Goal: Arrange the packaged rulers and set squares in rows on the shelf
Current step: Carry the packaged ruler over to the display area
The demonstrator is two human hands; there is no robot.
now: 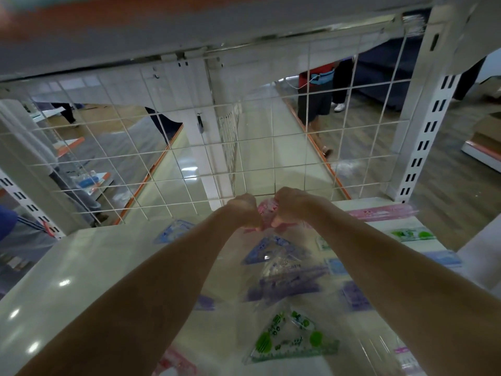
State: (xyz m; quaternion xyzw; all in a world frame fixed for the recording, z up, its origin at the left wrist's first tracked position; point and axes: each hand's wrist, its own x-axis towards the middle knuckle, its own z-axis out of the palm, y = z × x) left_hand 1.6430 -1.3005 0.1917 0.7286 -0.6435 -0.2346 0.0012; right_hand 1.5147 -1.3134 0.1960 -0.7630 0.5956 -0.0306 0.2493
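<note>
Wide glossy white shelf (81,267) first, a smooth board throwing back spots of light, and it runs straight up to the wire grid (189,147), a thin white mesh of square cells standing at its back edge. At the grid's right end stands a flat white metal upright (431,137) punched with paired dark slots. Farthest out from the grid lies the green set square (290,340), a clear triangle dotted with green blobs in crinkly film. Closer to the grid is a purple ruler pack (287,283), long and flat (too blurred to count the pieces). Nearer still comes the blue set square (273,249), another clear printed triangle. Hard against the grid's foot on the right lies a long pink ruler pack (385,213), with a green ruler pack (412,234) just in front of it. And right at the grid's base, the left hand (242,210) and right hand (291,206), both curled tight, grip one small pink packet (267,213) between them, its shiny wrapper bunched just above the shelf.
</note>
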